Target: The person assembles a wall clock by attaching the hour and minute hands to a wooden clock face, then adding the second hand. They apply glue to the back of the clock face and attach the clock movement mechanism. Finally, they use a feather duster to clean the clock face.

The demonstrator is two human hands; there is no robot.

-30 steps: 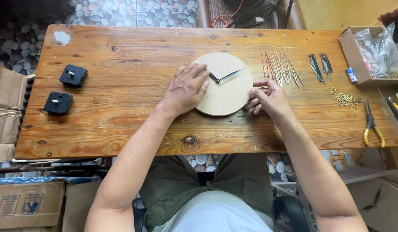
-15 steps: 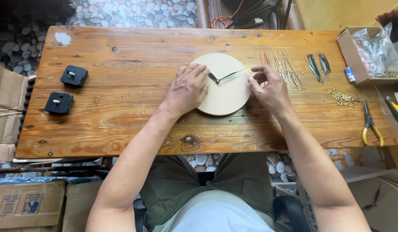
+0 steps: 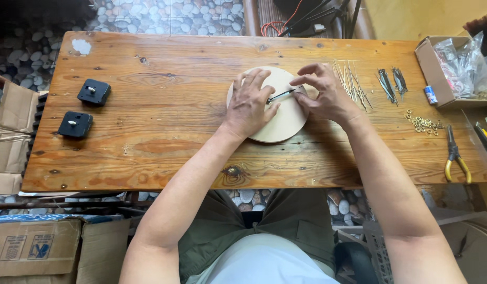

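A pale round wooden disc (image 3: 281,125) lies on the wooden table (image 3: 164,110). My left hand (image 3: 249,104) rests flat on the disc's left half, fingers spread. A thin dark clock hand (image 3: 280,95) lies across the disc's middle. My right hand (image 3: 323,94) is over the disc's right edge, its thumb and forefinger pinched on the outer end of that clock hand.
Two black clock movements (image 3: 93,92) (image 3: 75,124) sit at the table's left. Right of the disc lie thin metal hands (image 3: 351,81), dark hands (image 3: 390,81), small brass rings (image 3: 424,124), yellow-handled pliers (image 3: 454,155) and a cardboard box (image 3: 438,73) with plastic bags. Cartons stand on the floor at the left.
My right hand moved from the disc's lower right edge up and over onto the disc, and now pinches the clock hand. My left hand stayed on the disc.
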